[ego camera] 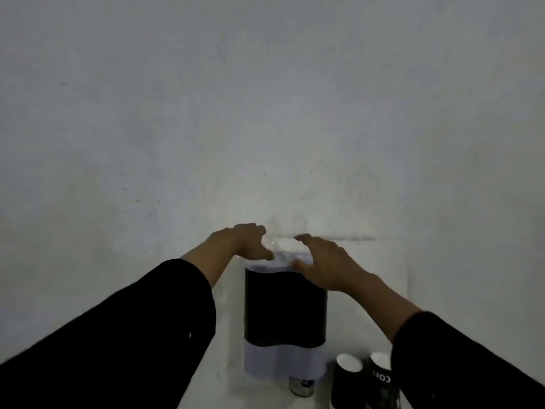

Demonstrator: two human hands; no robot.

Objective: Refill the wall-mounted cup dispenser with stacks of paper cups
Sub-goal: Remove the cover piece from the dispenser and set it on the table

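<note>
- The left hand [244, 240] is at the upper left corner of the cup dispenser [284, 308], fingers curled loosely; whether it grips anything cannot be told.
- The cup dispenser hangs on the wall [265, 113], black in its middle, pale at its base.
- The right hand [324, 261] hovers spread open at the dispenser's upper right, holding nothing.
- Two stacks of paper cups [362, 379] stand just right of the dispenser's base.

Both hands [244, 242] [324, 264] outstretched, fingers seemingly spread

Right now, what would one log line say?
left hand: open, at dispenser top | right hand: open, same | cup stacks: waiting below right
</note>
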